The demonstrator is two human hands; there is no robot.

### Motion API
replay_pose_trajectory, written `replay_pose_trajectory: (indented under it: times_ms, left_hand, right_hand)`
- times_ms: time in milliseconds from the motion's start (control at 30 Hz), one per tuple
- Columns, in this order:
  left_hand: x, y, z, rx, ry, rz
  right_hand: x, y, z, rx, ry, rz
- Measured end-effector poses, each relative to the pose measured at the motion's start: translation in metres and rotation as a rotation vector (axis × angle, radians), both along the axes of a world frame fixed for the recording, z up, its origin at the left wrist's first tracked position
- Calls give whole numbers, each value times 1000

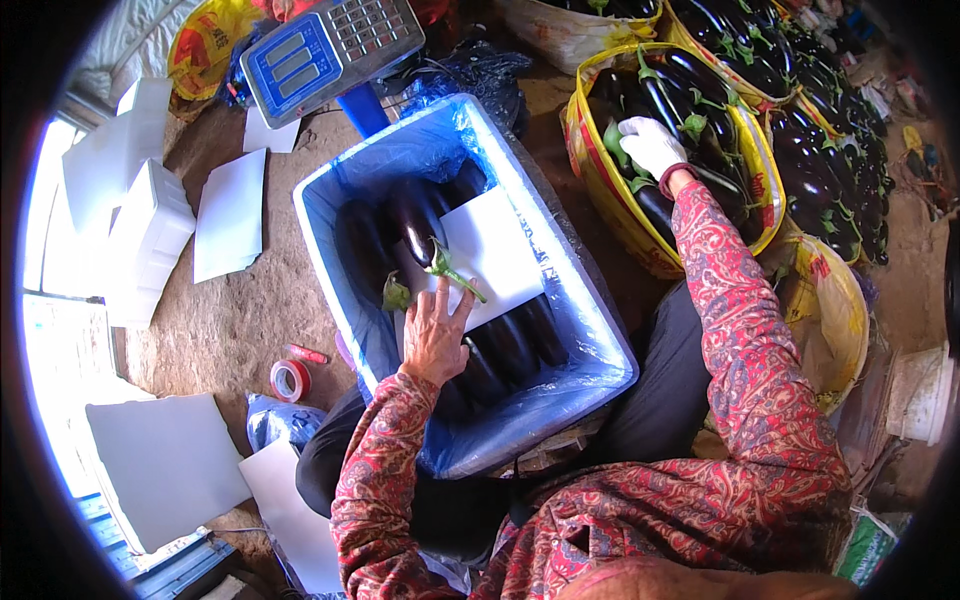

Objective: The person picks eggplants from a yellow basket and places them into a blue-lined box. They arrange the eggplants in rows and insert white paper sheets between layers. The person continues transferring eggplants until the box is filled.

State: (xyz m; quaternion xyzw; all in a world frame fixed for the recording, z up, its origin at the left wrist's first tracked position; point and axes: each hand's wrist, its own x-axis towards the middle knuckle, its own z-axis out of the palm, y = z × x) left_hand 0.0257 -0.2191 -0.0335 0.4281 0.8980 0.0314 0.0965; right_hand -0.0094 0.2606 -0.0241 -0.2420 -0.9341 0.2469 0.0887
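Observation:
Before me stands a white foam box lined with clear blue-tinted plastic film. Inside, dark purple eggplants lie at its far end and its near end, with a white sheet over part of them. My bare left hand is in the box, fingers apart, its fingertips touching the green stem of a glossy eggplant. My right hand, in a white glove, reaches into a yellow woven sack full of eggplants. It rests on them beside a green calyx; its fingertips are partly hidden.
A weighing scale's display and keypad rise beyond the box. More eggplant sacks stand at the far right. White sheets, foam boxes, a red tape roll and a red marker-like item lie left.

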Motion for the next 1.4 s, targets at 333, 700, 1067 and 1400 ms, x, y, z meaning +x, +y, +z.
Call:
replay_pose_trajectory:
  times_ms: [333,700,1067,1400]
  left_hand:
    - [4,-3,-11,12,88,1]
    - [2,-1,-10,-84,67,-14]
    - [2,1,-5,-94,43,-3]
    - [3,2,1,-16,-6,26]
  right_hand:
    - [-24,-105,47,261,373,349]
    - [7,-248,11,-537,-159,689]
    - [1,-285,36,-116,-260,635]
    - [-10,-302,18,-105,-343,654]
